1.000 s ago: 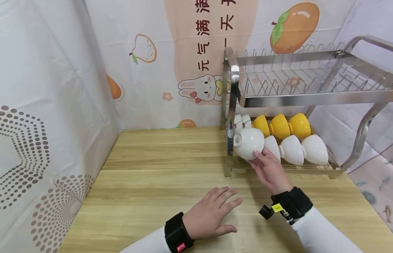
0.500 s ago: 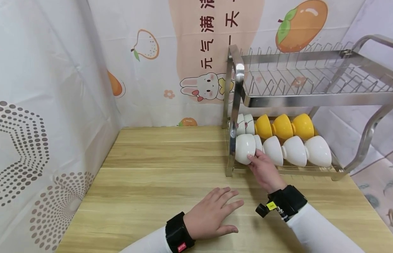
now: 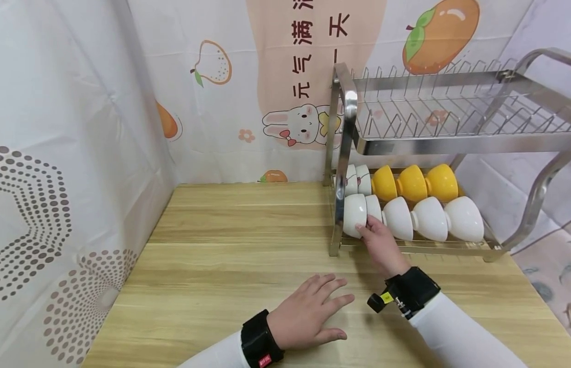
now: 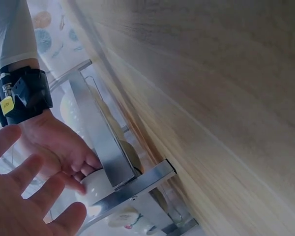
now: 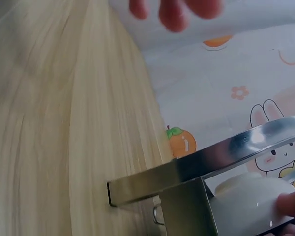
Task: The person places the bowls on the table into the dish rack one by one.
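At your right fingertips, on the lower tier of the steel dish rack [image 3: 345, 153], the white bowl [image 3: 355, 214] now stands on its edge at the left end of the front row, nested against the next white bowl [image 3: 374, 208] and just inside the rack's left post; a second ago you were carrying it free of the rack with its foot pointing left, and half a second ago it was only partly tucked in. Your right hand [image 3: 381, 244] has followed it inward, and your fingers [image 3: 367, 227] curl against its lower rim, so you are holding it rather than letting go. From the left wrist view the same fingers [image 4: 81, 164] wrap the bowl [image 4: 98, 184] behind the post [image 4: 101, 142], which confirms the contact. Judging from how it sits, the bowl looks seated in line with the three white bowls [image 3: 430, 219] beyond your hand, while the yellow bowls [image 3: 414, 183] fill the row behind. Your left hand [image 3: 310, 313] has not moved: it lies flat on the wooden table [image 3: 221, 255], fingers spread and relaxed, holding nothing, well short of the rack and nearer your body than your right hand.
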A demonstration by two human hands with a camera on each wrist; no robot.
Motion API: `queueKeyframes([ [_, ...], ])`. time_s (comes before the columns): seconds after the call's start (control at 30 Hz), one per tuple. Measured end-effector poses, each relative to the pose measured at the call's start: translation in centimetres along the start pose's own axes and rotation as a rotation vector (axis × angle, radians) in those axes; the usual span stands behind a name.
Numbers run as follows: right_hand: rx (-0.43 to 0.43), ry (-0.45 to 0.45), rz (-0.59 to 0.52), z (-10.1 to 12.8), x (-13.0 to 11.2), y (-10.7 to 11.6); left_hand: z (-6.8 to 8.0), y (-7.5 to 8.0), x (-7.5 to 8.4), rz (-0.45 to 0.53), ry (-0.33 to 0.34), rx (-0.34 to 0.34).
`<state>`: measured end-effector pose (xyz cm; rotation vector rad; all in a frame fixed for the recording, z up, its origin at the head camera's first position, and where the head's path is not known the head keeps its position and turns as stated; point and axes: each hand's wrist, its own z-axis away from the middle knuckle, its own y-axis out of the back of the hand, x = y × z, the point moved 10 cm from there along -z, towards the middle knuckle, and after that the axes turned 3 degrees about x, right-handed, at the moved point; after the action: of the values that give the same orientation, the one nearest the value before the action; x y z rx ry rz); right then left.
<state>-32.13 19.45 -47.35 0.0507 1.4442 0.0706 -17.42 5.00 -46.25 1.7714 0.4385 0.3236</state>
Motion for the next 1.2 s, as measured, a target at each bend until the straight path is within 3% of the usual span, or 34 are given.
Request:
queueKeyframes([
  [0.3,0.177,0.151,0.442,0.8,-1.2,1.2,0.1,-0.2,0.3,-0.008,-0.002,0.004],
  [0.43,0.221,0.224,0.560,1.0,-1.8,1.1,0.1,-0.1,0.4,-0.003,-0.004,0.001],
  [0.57,0.228,0.271,0.653,1.3,-2.3,1.0,0.2,-0.2,0.5,0.012,-0.003,-0.011],
  [0.93,0.200,0.344,1.042,1.5,-3.8,-0.1,0.1,-0.3,0.6,0.029,-0.006,-0.021],
  [1.2,0.229,0.405,1.162,1.4,-4.3,-0.8,0.0,-0.4,0.6,0.032,0.003,-0.023],
])
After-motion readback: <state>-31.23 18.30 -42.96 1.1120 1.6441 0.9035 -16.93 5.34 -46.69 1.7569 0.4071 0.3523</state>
